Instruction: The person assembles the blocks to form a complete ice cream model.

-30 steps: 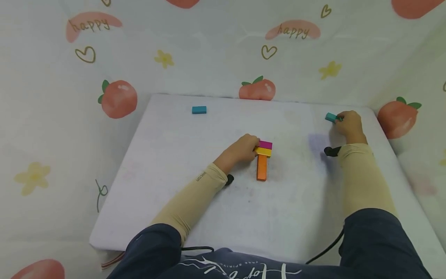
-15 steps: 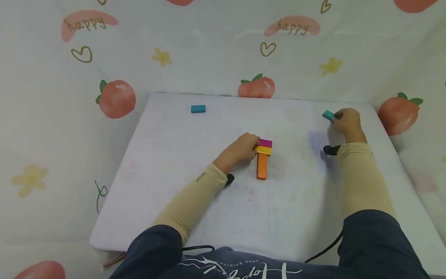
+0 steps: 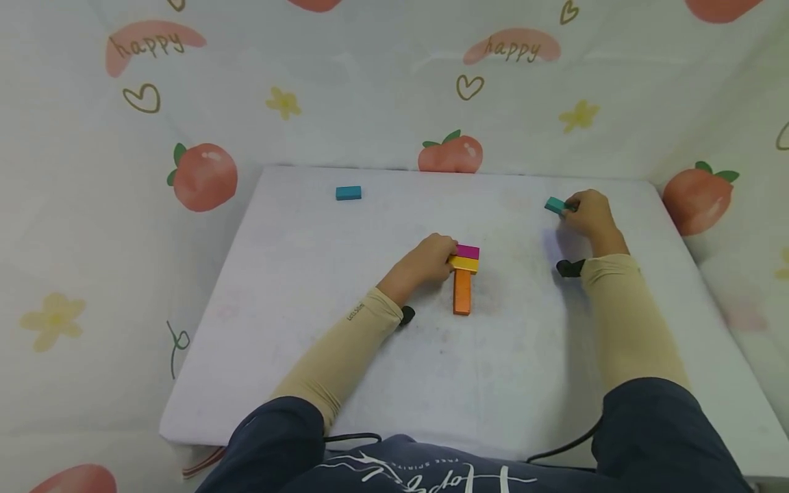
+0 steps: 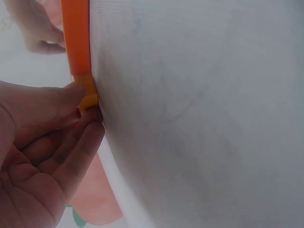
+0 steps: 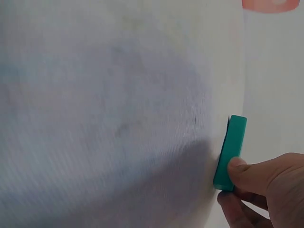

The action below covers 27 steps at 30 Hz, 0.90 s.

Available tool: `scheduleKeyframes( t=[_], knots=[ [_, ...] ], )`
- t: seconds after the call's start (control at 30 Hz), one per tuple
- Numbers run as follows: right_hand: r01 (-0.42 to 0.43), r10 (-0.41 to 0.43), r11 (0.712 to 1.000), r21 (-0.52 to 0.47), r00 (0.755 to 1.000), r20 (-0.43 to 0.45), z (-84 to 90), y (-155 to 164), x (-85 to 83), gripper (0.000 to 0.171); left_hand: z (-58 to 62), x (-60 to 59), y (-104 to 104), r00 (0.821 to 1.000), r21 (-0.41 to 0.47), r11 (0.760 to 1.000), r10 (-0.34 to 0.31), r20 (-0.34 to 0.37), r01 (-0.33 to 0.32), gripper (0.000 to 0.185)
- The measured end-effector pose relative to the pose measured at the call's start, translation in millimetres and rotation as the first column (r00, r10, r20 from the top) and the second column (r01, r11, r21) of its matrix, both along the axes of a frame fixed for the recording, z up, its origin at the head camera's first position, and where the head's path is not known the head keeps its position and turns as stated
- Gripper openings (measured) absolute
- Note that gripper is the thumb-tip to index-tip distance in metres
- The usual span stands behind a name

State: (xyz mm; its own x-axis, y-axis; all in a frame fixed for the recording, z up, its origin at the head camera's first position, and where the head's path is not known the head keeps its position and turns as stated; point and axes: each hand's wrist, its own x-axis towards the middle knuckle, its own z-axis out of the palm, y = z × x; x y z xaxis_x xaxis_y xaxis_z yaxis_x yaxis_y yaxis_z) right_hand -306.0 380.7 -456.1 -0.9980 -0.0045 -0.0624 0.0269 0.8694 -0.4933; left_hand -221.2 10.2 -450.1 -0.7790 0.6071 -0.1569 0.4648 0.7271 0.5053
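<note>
1. My left fingers (image 3: 440, 253) are curled in a pinch on the near end of the yellow block (image 3: 465, 265); the left thumb (image 4: 52, 102) presses it from one side and a fingertip meets it from the other.
2. The magenta block (image 3: 468, 252) lies along the far side of the yellow one, its end just beside those same fingers; I cannot tell whether they touch it.
3. The orange block (image 3: 461, 293) extends from the yellow block back toward my body, to the right of my left fingers and nearer to me than they are. Its end meets the yellow block, so the two make a T.
4. My right fingers (image 3: 579, 214) pinch the teal block (image 3: 555, 205) by one end, the right thumb (image 5: 249, 173) against its face. The free end sticks out to the left of my grip. I cannot tell whether the block touches the table (image 3: 524, 356).
5. The blue block (image 3: 348, 193) lies on the table, beyond my left fingers and off to their left, well apart from both hands.
6. Past all my fingers hangs a white cloth (image 3: 370, 89) printed with peaches, hearts and flowers.
</note>
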Motion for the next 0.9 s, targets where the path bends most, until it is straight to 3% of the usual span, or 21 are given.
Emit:
scheduleKeyframes(
  t=[0.33,0.67,0.9],
  knots=[
    [-0.038,0.039,0.999,-0.032,0.998,0.050,3.3,-29.7,6.1,0.038,0.2,0.9,0.3,1.000,0.000,1.000,0.000,-0.017,0.000,0.016],
    [-0.142,0.144,0.988,-0.064,0.989,0.034,4.2,-64.2,14.0,0.035,-0.4,0.1,2.2,1.000,-0.013,1.000,0.010,-0.002,-0.010,0.024],
    [-0.187,0.190,0.981,-0.059,0.981,0.050,4.5,-89.4,18.8,0.034,1.8,1.3,2.3,1.000,-0.023,1.000,0.007,-0.015,-0.007,0.019]
  ],
)
